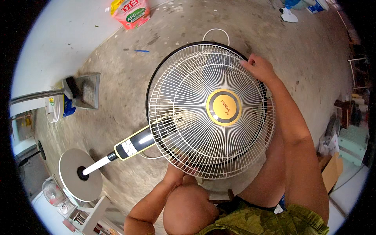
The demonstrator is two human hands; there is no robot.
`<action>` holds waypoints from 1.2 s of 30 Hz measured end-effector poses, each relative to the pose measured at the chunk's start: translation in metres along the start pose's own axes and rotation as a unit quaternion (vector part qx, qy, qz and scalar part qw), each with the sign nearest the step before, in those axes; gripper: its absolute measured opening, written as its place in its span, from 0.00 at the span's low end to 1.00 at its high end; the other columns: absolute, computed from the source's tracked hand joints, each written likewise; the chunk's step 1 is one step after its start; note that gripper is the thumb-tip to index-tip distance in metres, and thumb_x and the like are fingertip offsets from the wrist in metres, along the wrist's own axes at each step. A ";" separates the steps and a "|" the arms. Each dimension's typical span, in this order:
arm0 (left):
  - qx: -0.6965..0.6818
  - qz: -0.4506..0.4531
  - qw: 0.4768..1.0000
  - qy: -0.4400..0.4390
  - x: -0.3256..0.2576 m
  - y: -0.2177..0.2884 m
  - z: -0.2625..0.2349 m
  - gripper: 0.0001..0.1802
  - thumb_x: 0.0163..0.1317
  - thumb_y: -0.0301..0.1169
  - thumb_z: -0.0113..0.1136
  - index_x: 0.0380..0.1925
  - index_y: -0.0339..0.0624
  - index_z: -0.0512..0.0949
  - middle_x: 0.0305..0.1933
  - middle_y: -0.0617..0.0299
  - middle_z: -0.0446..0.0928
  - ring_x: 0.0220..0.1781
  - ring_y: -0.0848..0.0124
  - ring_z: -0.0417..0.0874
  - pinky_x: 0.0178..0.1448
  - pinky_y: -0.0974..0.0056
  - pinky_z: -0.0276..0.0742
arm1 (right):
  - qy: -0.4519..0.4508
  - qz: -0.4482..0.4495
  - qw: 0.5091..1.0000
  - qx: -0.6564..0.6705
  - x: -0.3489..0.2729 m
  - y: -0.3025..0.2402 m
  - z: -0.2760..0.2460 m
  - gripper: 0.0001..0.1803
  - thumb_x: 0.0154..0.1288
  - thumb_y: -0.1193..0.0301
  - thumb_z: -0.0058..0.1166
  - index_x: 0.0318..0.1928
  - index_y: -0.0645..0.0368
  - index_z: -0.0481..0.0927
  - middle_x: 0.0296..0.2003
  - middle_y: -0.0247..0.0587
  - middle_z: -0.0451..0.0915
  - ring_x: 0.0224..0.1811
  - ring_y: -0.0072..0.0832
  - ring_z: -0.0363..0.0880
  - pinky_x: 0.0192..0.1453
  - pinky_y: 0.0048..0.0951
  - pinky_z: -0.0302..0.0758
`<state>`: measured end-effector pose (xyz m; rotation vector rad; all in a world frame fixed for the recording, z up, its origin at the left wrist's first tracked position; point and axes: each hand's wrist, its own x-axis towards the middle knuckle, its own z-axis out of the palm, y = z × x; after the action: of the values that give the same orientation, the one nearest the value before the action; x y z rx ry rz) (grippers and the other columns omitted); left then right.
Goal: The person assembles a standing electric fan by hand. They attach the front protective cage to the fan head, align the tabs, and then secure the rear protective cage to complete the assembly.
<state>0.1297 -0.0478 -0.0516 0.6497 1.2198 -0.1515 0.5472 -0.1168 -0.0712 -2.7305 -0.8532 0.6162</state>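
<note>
The front guard [196, 133] of a fan, with its yellow cap [224, 107] at the centre, is held above the floor [121, 70], just before the person's body. It appears to be set off-centre from the black ring [147, 98] behind it. At its upper right rim, the right hand [261, 69] is placed, with the fingers curled narrowly; whether the wire is gripped firmly cannot be told. The lower rim is met by the left hand [176, 173], whose fingers are partly hidden by the wires, so their state cannot be told.

If pressure is applied on one side only, the guard could probably be tilted or bent, because its wires look thin. A finger could also be pinched between guard and ring.

Farther out, the control panel [136, 144] is joined by a white pole [96, 165] to the round base [70, 168]; if these are not supported, the whole fan might be rolled or turned. A dustpan [90, 92] and a red packet [137, 21] are seen well apart.
</note>
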 end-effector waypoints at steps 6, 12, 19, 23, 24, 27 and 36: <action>-0.003 0.013 1.000 -0.022 0.000 0.001 0.001 0.17 0.67 0.33 0.53 0.52 0.36 0.69 0.43 0.55 0.76 0.40 0.66 0.81 0.34 0.64 0.83 | 0.093 -0.049 0.994 0.017 0.001 -0.007 0.011 0.26 0.60 0.44 0.52 0.36 0.56 0.78 0.28 0.43 0.79 0.32 0.38 0.78 0.35 0.36 0.72; 0.157 0.119 0.979 -0.048 0.001 -0.015 -0.014 0.16 0.67 0.31 0.52 0.52 0.39 0.68 0.46 0.53 0.75 0.43 0.64 0.81 0.33 0.62 0.84 | 0.038 -0.098 0.994 -0.007 0.001 -0.058 0.024 0.22 0.64 0.50 0.47 0.47 0.54 0.77 0.36 0.49 0.80 0.41 0.43 0.80 0.46 0.42 0.74; -0.017 0.002 1.000 -0.019 0.010 -0.022 -0.014 0.22 0.66 0.42 0.53 0.54 0.40 0.69 0.46 0.54 0.77 0.41 0.60 0.83 0.39 0.56 0.84 | 0.020 -0.088 0.992 -0.085 0.034 -0.045 0.037 0.26 0.69 0.51 0.36 0.48 0.58 0.79 0.45 0.54 0.80 0.47 0.48 0.80 0.52 0.47 0.73; 0.013 0.039 0.999 -0.025 0.009 -0.029 -0.020 0.19 0.64 0.34 0.55 0.54 0.40 0.69 0.46 0.55 0.76 0.43 0.63 0.81 0.42 0.57 0.84 | -0.064 -0.057 0.994 -0.063 0.036 -0.071 0.028 0.33 0.69 0.48 0.34 0.45 0.65 0.81 0.45 0.59 0.79 0.48 0.51 0.79 0.54 0.48 0.73; -0.014 0.041 0.998 -0.037 0.007 -0.025 -0.017 0.19 0.63 0.28 0.57 0.54 0.39 0.69 0.47 0.56 0.76 0.45 0.65 0.80 0.44 0.59 0.83 | -0.083 -0.047 0.993 -0.066 0.038 -0.074 0.024 0.35 0.69 0.46 0.33 0.44 0.67 0.81 0.46 0.60 0.79 0.49 0.51 0.78 0.54 0.48 0.72; -0.076 0.018 0.996 -0.040 0.007 -0.017 -0.011 0.19 0.63 0.22 0.56 0.54 0.38 0.69 0.48 0.57 0.75 0.47 0.67 0.78 0.47 0.61 0.80 | -0.081 -0.037 0.991 -0.104 0.040 -0.074 0.018 0.37 0.67 0.43 0.35 0.43 0.69 0.81 0.45 0.61 0.79 0.48 0.51 0.79 0.55 0.47 0.72; -0.069 0.005 0.997 -0.043 0.000 -0.007 -0.007 0.18 0.66 0.27 0.54 0.55 0.39 0.69 0.50 0.57 0.75 0.48 0.66 0.77 0.47 0.63 0.79 | -0.129 0.016 0.991 -0.017 0.026 -0.078 -0.018 0.35 0.63 0.37 0.41 0.39 0.61 0.77 0.35 0.45 0.80 0.40 0.35 0.79 0.44 0.36 0.72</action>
<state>0.1207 -0.0500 -0.0559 0.5246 1.1339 -0.0855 0.5370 -0.0400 -0.0386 -2.7383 -0.8821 0.9873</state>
